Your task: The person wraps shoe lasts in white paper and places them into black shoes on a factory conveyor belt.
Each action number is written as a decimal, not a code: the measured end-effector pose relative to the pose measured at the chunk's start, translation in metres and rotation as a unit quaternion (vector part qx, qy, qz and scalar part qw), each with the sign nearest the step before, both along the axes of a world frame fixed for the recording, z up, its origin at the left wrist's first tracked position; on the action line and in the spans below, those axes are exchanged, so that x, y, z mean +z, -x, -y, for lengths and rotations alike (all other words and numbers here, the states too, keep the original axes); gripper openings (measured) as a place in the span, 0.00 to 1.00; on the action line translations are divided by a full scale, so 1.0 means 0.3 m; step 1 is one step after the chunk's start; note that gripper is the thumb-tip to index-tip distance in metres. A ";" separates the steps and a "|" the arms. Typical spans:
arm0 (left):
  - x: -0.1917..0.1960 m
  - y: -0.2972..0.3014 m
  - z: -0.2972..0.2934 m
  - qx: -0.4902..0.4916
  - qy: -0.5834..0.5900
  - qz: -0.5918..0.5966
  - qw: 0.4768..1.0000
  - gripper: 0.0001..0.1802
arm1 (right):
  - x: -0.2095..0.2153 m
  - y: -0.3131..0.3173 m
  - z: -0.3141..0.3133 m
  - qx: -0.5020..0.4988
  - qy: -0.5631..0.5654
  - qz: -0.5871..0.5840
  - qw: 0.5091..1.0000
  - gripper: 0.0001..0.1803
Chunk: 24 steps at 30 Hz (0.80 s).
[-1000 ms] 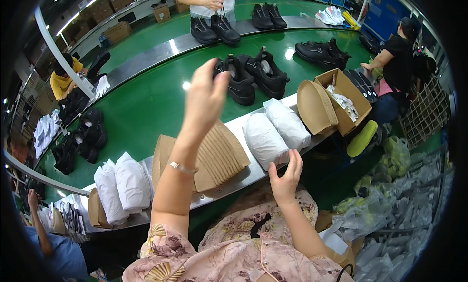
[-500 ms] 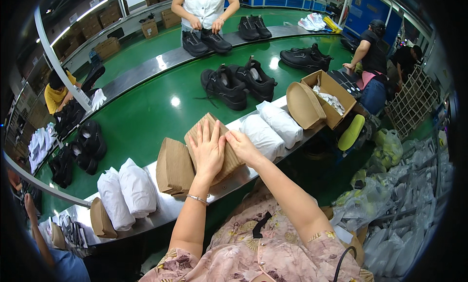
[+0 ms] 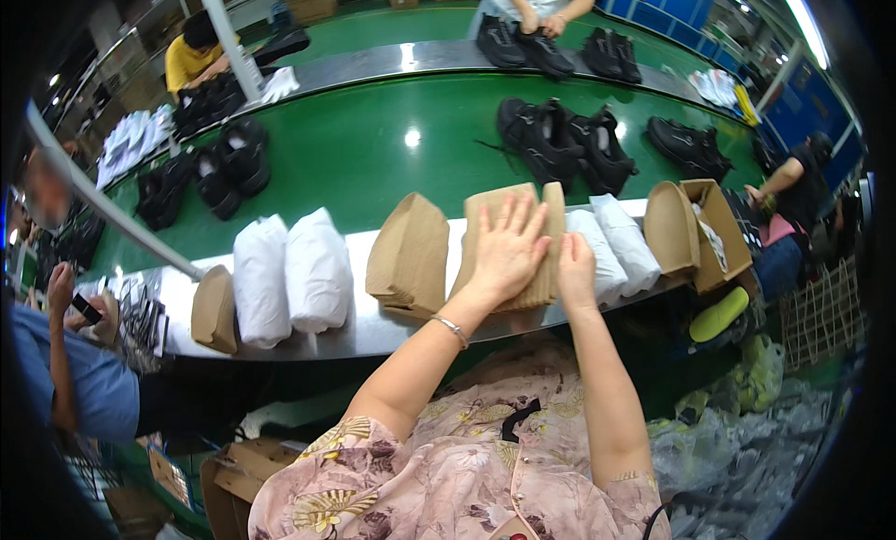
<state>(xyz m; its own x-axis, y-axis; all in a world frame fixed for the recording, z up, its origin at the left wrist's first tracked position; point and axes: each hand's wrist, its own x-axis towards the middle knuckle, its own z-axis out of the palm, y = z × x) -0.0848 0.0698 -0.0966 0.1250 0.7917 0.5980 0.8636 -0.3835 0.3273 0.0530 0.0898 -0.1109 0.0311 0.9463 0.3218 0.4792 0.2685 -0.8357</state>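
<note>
My left hand point(image 3: 509, 251) lies with fingers spread flat on a stack of brown corrugated cardboard pieces point(image 3: 478, 215) standing on the metal ledge. My right hand point(image 3: 576, 265) is closed on the edge of the rightmost cardboard piece point(image 3: 553, 202), which stands slightly apart from the stack at its top. Just left is another brown cardboard stack point(image 3: 408, 251). To the right of my right hand lie two white-wrapped bundles point(image 3: 627, 241). How the right fingertips meet the cardboard is partly hidden.
Two more white-wrapped bundles point(image 3: 317, 269) and a small cardboard piece point(image 3: 215, 311) are on the ledge point(image 3: 369, 339) at left. An open box point(image 3: 726, 246) stands right. Black shoes point(image 3: 537, 139) rest on the green belt point(image 3: 392, 181). Co-workers are at left, far side and right.
The view has turned left, so the scene sits further right. The rightmost cardboard piece now stands apart from the stack at its top, with my right hand at its edge. My left hand remains on the stack.
</note>
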 end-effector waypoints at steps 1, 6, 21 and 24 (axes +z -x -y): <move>0.002 0.005 0.001 -0.009 -0.004 -0.003 1.000 0.27 | -0.006 0.003 -0.012 0.014 0.003 0.022 1.000 0.11; -0.014 0.018 0.013 -0.004 -0.028 0.037 0.999 0.28 | 0.010 0.020 -0.025 0.040 0.020 0.061 0.997 0.13; -0.005 0.451 0.110 0.188 0.193 0.181 0.946 0.23 | 0.230 0.252 0.187 0.050 -0.284 0.305 0.908 0.17; -0.068 0.471 0.116 0.171 0.160 0.225 0.946 0.22 | 0.197 0.321 0.198 0.102 -0.312 0.328 0.886 0.16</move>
